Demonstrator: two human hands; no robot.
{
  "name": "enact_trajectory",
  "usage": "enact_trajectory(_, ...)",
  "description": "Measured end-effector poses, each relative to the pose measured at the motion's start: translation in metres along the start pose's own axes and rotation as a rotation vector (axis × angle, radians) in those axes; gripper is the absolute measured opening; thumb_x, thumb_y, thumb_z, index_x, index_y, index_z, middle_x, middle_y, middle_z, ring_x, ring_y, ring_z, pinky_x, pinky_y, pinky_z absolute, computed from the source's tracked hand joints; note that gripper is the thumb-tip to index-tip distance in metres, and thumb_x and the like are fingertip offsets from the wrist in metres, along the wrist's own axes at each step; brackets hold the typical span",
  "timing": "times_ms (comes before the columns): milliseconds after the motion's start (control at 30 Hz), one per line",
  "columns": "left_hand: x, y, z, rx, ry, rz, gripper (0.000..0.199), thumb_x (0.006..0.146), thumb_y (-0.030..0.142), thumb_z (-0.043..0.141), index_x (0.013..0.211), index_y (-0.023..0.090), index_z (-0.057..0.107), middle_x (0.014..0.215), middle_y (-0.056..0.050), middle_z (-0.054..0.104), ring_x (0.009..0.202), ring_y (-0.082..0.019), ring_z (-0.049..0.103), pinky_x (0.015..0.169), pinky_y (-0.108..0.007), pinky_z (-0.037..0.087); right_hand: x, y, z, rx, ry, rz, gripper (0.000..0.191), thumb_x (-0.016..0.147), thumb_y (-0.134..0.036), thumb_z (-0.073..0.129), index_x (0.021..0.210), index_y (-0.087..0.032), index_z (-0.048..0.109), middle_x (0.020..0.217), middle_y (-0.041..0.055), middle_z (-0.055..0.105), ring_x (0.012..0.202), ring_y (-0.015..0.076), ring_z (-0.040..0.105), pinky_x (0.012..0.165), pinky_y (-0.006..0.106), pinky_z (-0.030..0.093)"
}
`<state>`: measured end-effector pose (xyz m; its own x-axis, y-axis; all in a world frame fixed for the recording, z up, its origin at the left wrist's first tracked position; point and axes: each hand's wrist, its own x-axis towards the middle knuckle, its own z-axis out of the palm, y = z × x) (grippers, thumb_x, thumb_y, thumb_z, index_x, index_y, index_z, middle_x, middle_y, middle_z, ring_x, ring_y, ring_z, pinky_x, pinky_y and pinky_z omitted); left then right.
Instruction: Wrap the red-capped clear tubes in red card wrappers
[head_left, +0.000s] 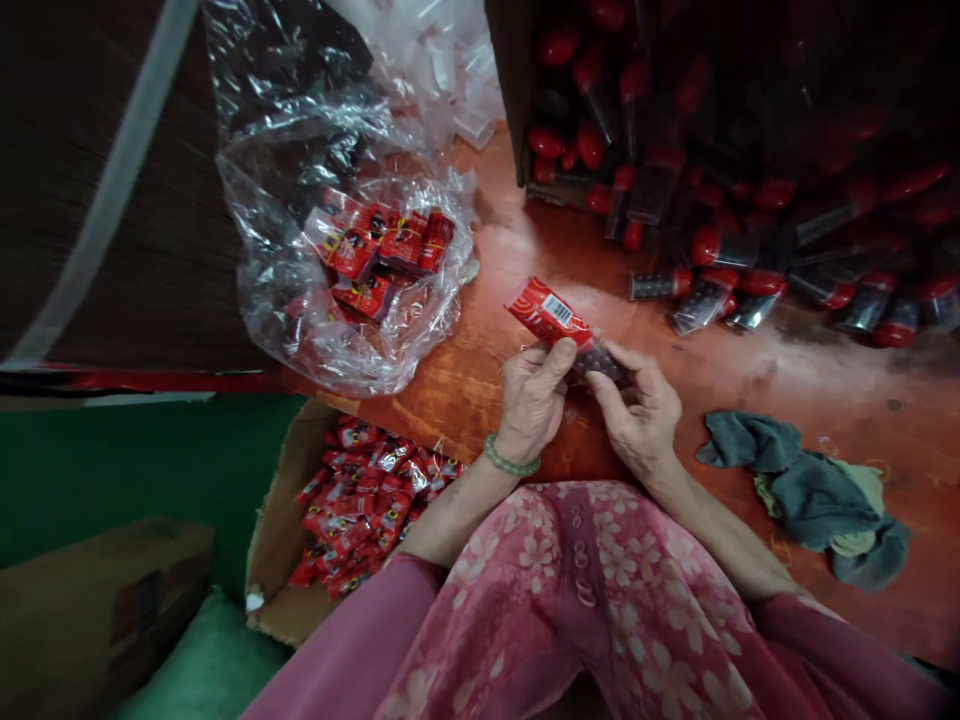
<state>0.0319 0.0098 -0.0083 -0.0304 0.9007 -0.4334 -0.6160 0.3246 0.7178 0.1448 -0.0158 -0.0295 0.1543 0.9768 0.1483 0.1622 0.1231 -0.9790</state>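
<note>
A red packet with a barcode label is held between both hands over the front edge of the wooden table. My left hand, with a green bead bracelet at the wrist, pinches the packet with its thumb on top. My right hand grips the dark, dotted lower-right end. That end looks like a clear tube, partly hidden by the fingers. To the right of the packet lie several clear tubes with red caps.
Red packets sit in an open clear plastic bag at left. Below, a cardboard box holds many more. Red-capped tubes spill from a dark box at upper right. Grey-green cloths lie on the right.
</note>
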Motion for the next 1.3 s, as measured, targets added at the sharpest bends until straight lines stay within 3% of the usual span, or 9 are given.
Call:
enact_trajectory(67,0.001,-0.001,-0.001,0.009,0.011,0.002,0.049,0.058,0.06,0.091,0.073,0.017,0.074,0.08,-0.006,0.078,0.09,-0.023,0.075,0.082,-0.034,0.059,-0.001,0.001,0.0,-0.039,0.035,-0.03,0.028,0.088,-0.034,0.075,0.114,-0.025,0.072,0.11,0.007,0.079,0.096,0.022,0.077,0.09,0.038,0.064)
enact_trajectory(233,0.005,0.005,-0.006,0.022,0.056,0.003,0.046,0.056,0.05,0.095,0.08,0.017,0.075,0.079,-0.003,0.078,0.073,-0.016,0.072,0.074,-0.029,0.057,0.002,0.0,0.001,0.259,-0.148,0.246,0.031,0.088,-0.043,0.074,0.113,-0.024,0.069,0.087,0.0004,0.078,0.061,0.0127,0.071,0.058,0.026,0.062)
enact_trajectory(433,0.007,0.014,-0.008,-0.016,-0.079,-0.077,0.043,0.058,0.05,0.094,0.084,0.019,0.078,0.089,-0.008,0.081,0.097,-0.025,0.076,0.088,-0.036,0.06,0.002,0.0,0.004,0.117,0.0,0.111,0.026,0.084,-0.038,0.077,0.106,-0.024,0.073,0.101,0.0045,0.079,0.086,0.0184,0.076,0.081,0.034,0.065)
enact_trajectory(633,0.007,0.018,-0.009,0.083,-0.156,-0.117,0.044,0.063,0.051,0.091,0.085,0.016,0.076,0.1,-0.014,0.081,0.076,-0.023,0.074,0.055,-0.029,0.053,0.006,-0.001,0.004,0.451,-0.177,0.392,0.031,0.081,-0.043,0.081,0.099,-0.022,0.067,0.08,-0.0002,0.077,0.063,0.0145,0.075,0.055,0.024,0.061)
enact_trajectory(700,0.009,0.017,-0.008,0.088,-0.134,-0.095,0.042,0.064,0.05,0.09,0.084,0.016,0.076,0.095,-0.012,0.081,0.069,-0.019,0.072,0.053,-0.027,0.051,0.005,0.0,0.005,0.381,-0.13,0.361,0.03,0.083,-0.043,0.079,0.101,-0.022,0.067,0.085,0.0007,0.078,0.066,0.0148,0.076,0.058,0.025,0.062)
enact_trajectory(867,0.014,0.011,-0.003,0.093,0.006,-0.039,0.046,0.05,0.048,0.097,0.075,0.017,0.074,0.073,-0.002,0.077,0.067,-0.014,0.07,0.074,-0.028,0.057,0.003,0.005,0.006,0.058,0.084,0.09,0.025,0.086,-0.039,0.076,0.106,-0.025,0.073,0.101,0.0045,0.079,0.087,0.0188,0.076,0.082,0.034,0.065)
enact_trajectory(1033,0.016,0.011,-0.002,0.087,-0.026,-0.044,0.043,0.056,0.05,0.095,0.074,0.017,0.075,0.072,-0.002,0.076,0.068,-0.014,0.07,0.073,-0.027,0.056,0.015,0.008,-0.003,0.43,-0.153,0.388,0.034,0.08,-0.046,0.082,0.101,-0.022,0.069,0.076,-0.0001,0.077,0.057,0.0134,0.071,0.051,0.024,0.06)
enact_trajectory(1100,0.016,0.011,-0.002,0.089,-0.066,-0.06,0.041,0.06,0.05,0.093,0.078,0.017,0.077,0.078,-0.004,0.078,0.072,-0.016,0.072,0.073,-0.028,0.057,0.02,0.008,-0.005,0.544,-0.236,0.49,0.038,0.077,-0.048,0.084,0.097,-0.02,0.067,0.07,-0.0006,0.076,0.055,0.0143,0.072,0.047,0.021,0.057)
enact_trajectory(1300,0.017,0.009,-0.002,0.104,-0.114,-0.115,0.044,0.059,0.053,0.092,0.079,0.018,0.075,0.082,-0.005,0.078,0.068,-0.015,0.069,0.062,-0.027,0.053,0.019,0.001,-0.002,0.364,0.009,0.35,0.039,0.076,-0.048,0.084,0.1,-0.022,0.067,0.082,-0.0005,0.078,0.063,0.0137,0.075,0.061,0.026,0.065)
